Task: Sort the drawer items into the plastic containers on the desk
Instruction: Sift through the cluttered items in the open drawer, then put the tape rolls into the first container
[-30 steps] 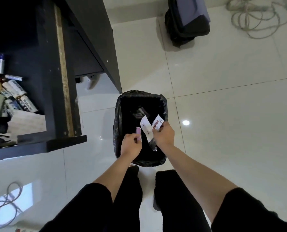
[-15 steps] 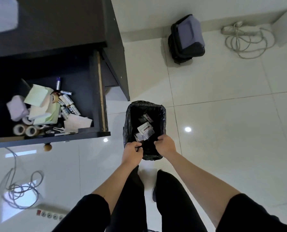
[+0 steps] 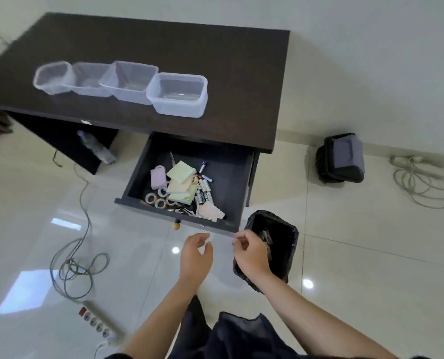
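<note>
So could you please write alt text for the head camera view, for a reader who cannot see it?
Two bare hands, left hand and right hand, hover open and empty before an open desk drawer cluttered with sticky notes, tape rolls and batteries. Four empty plastic containers line the dark desk; a black-lined bin stands at right.

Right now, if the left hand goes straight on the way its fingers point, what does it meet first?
Probably the front panel of the open drawer, near its knob. The left hand is empty, fingers aimed up and forward at it; depth is uncertain.
</note>
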The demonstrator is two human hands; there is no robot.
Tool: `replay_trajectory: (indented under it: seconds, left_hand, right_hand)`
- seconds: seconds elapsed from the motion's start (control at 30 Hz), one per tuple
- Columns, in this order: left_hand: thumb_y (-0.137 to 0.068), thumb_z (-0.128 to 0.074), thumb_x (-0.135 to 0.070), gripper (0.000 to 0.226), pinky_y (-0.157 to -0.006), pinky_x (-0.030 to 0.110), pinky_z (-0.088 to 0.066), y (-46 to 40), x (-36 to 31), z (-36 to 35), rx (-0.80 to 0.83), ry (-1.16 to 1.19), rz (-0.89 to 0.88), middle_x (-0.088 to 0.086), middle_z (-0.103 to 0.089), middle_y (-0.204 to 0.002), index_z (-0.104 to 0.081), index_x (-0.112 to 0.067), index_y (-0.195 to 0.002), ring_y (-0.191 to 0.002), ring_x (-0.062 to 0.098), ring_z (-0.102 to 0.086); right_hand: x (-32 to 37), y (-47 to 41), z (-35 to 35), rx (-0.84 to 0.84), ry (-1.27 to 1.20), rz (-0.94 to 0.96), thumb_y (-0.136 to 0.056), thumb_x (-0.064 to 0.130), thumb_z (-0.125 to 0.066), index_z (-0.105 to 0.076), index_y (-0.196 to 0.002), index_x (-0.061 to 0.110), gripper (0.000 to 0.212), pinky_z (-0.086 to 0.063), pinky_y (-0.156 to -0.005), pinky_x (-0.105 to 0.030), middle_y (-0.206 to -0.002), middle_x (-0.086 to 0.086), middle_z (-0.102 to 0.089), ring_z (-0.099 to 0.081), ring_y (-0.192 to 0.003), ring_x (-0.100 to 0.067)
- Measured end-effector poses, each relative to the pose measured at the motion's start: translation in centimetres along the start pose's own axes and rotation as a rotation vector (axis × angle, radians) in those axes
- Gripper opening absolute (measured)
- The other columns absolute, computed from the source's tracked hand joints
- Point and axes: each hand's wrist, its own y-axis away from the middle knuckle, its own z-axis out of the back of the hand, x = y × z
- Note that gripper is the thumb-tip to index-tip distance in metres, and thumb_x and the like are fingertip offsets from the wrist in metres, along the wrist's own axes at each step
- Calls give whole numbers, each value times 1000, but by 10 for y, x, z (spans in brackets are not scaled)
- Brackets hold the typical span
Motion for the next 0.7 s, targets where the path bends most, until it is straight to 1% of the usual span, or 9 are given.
replay_trajectory:
  seconds: [0.17,0.23,0.3,0.37,0.43,0.5,0.57,0.63,0.7]
  left_hand:
    - [-92,-54,-14,21,-87,25,-45,-51,6,63,-56,17,-43,-4,-60,-109,-62,-15,-111,-102,11,-58]
    - [-92,-54,-14,21,-85,23,-44,-73,8,86,-45,-1,-54,-3,-60,-109,-62,-15,-111,-99,8,-57]
    - [-92,-54,-15,21,-83,22,-42,-97,10,107,-14,-22,-78,-3,-58,-110,-62,-15,-111,-95,6,-56]
    - [-92,-55,-14,21,-80,20,-43,-120,11,123,8,-43,-99,-2,-58,-110,-62,-14,-111,-92,6,-58]
    - [-92,-54,-14,21,-79,19,-44,-142,13,134,23,-64,-99,-1,-59,-110,-62,-14,-112,-93,9,-59]
    - [-92,-53,-15,23,-80,21,-45,-163,13,141,37,-82,-77,0,-58,-111,-61,-15,-113,-95,11,-59]
    - [-92,-52,-14,25,-83,22,-45,-186,11,143,51,-113,-67,0,-56,-112,-60,-14,-116,-99,13,-58]
    - [-91,-53,-14,31,-87,25,-47,-207,11,142,69,-140,-37,3,-54,-120,-57,-12,-121,-101,14,-58]
    - [-91,-55,-17,37,-88,28,-50,-225,10,140,109,-175,19,6,-50,-128,-51,-12,-127,-95,13,-56]
  right_hand:
    - [52,-26,-58,-76,-36,57,-87,4,-57,-65,-90,12,12,-40,-64,-8,-74,11,-60,-57,-71,-3]
    - [68,-38,-78,-83,-52,49,-88,3,-56,-64,-90,10,11,-40,-62,-4,-74,10,-59,-56,-71,-2]
    - [82,-50,-97,-87,-51,57,-89,3,-55,-64,-92,10,11,-40,-62,-2,-77,6,-61,-57,-72,-3]
    - [92,-62,-112,-97,-60,47,-90,5,-56,-64,-94,12,12,-42,-62,-4,-80,5,-62,-58,-74,-4]
    - [99,-72,-122,-103,-61,34,-90,5,-56,-64,-95,13,12,-43,-63,-5,-80,8,-60,-57,-75,-2]
    - [104,-85,-130,-102,-56,13,-90,5,-56,-63,-95,15,13,-43,-64,-7,-79,8,-61,-57,-75,-3]
    - [105,-103,-136,-102,-42,-10,-89,5,-55,-63,-94,15,14,-43,-66,-10,-79,7,-61,-58,-75,-8]
    - [105,-123,-140,-57,1,-29,-89,6,-55,-64,-96,15,15,-44,-70,-16,-80,8,-60,-58,-77,-10]
    - [106,-143,-145,0,57,-36,-89,7,-54,-65,-98,15,16,-44,-72,-18,-83,8,-60,-58,-79,-9]
